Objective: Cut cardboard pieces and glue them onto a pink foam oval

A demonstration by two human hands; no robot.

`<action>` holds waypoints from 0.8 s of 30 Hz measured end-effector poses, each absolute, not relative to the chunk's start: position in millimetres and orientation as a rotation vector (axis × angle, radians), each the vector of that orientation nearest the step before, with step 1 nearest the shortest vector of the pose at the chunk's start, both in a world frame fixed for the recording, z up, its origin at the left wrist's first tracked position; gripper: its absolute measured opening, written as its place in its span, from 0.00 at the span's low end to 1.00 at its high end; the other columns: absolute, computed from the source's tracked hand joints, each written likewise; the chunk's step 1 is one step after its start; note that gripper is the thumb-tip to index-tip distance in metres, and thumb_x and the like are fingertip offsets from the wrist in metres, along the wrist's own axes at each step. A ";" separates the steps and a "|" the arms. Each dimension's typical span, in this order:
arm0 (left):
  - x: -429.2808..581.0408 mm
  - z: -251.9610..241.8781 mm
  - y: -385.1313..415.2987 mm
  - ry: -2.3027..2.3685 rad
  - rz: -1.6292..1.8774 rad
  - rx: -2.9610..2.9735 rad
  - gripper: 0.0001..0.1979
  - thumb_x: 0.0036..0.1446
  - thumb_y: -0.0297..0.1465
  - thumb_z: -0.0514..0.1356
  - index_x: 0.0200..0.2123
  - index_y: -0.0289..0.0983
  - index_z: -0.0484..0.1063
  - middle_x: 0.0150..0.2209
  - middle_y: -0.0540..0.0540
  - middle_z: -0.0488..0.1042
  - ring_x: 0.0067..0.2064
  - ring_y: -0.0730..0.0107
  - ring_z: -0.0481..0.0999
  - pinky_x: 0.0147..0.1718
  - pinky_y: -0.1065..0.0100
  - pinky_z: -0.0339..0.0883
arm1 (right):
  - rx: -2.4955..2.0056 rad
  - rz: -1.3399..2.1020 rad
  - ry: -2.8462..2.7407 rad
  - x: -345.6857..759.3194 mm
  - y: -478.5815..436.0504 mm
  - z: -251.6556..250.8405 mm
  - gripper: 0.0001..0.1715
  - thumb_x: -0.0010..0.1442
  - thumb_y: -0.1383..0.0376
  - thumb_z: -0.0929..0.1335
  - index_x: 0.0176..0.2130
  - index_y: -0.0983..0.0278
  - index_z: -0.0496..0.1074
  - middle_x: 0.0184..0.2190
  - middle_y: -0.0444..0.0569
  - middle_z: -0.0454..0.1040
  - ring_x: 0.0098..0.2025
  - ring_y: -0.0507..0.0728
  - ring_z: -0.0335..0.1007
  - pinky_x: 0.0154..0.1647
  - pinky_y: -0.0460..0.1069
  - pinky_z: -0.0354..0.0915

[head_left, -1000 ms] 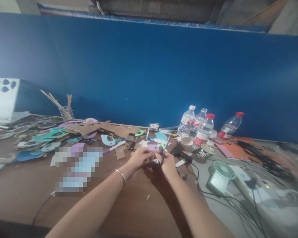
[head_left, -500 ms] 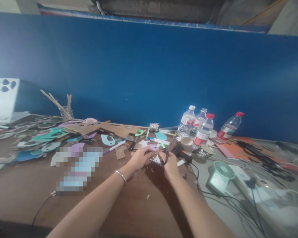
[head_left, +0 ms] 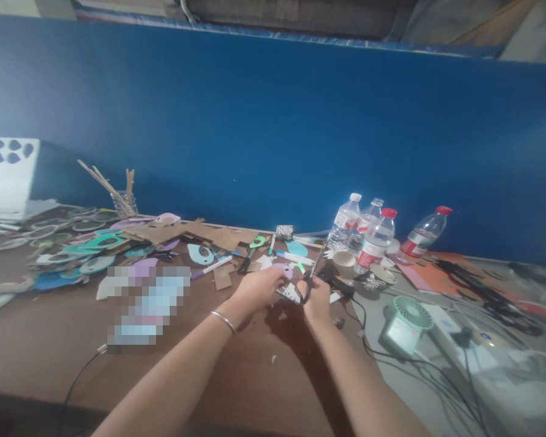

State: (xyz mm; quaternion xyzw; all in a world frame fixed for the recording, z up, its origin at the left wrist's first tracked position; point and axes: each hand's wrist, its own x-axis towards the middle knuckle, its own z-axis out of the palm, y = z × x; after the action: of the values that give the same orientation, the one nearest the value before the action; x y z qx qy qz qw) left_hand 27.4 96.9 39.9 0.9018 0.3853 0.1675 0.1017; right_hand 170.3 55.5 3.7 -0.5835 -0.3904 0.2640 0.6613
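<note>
Gripping black-handled scissors (head_left: 306,290), the right hand (head_left: 317,297) works over the brown surface (head_left: 236,376), its fingers closed about the handle loops and the blades pointing away from the person; whether the blades are parted cannot be told. The left hand (head_left: 262,286), with a silver bracelet (head_left: 224,321) on its wrist, lies opposite, fingers bent and tips towards the scissors; whether they pinch anything cannot be determined at this scale. Between the hands is a white piece with dark spots (head_left: 291,294); just beyond the left fingertips is a purple cutout (head_left: 283,271). Behind the hands are a small green item (head_left: 301,267), a pale-blue cutout (head_left: 296,247) and a black-and-white patterned block (head_left: 284,232). Left of centre: a purple-capped marker (head_left: 212,267), a square of brown cardboard (head_left: 222,278) and, farther left, a heap of coloured cutouts (head_left: 97,244) in front of a clear container (head_left: 126,201) holding brown strips. Right of centre: four plastic bottles (head_left: 372,247) near a pale cup (head_left: 344,260). Nearer the person on that side, a pale-green fan (head_left: 407,331) stands beside a white power strip (head_left: 459,349). A blue partition (head_left: 255,121) closes the background.
</note>
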 end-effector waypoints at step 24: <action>5.9 23.9 124.6 1.167 0.413 2.609 0.11 0.57 0.35 0.47 0.33 0.39 0.67 0.33 0.46 0.72 0.34 0.64 0.71 0.31 0.69 0.57 | -1.300 0.326 -0.803 198.0 56.6 8.7 0.09 0.43 0.63 0.66 0.26 0.68 0.68 0.17 0.43 0.65 0.20 0.50 0.59 0.21 0.44 0.57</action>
State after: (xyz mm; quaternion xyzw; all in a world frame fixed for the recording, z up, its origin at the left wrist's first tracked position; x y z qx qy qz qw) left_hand 5.9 124.6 23.9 0.8962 0.4008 0.1418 0.1268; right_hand 198.0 56.6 8.7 -0.5857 -0.3621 0.1468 0.7101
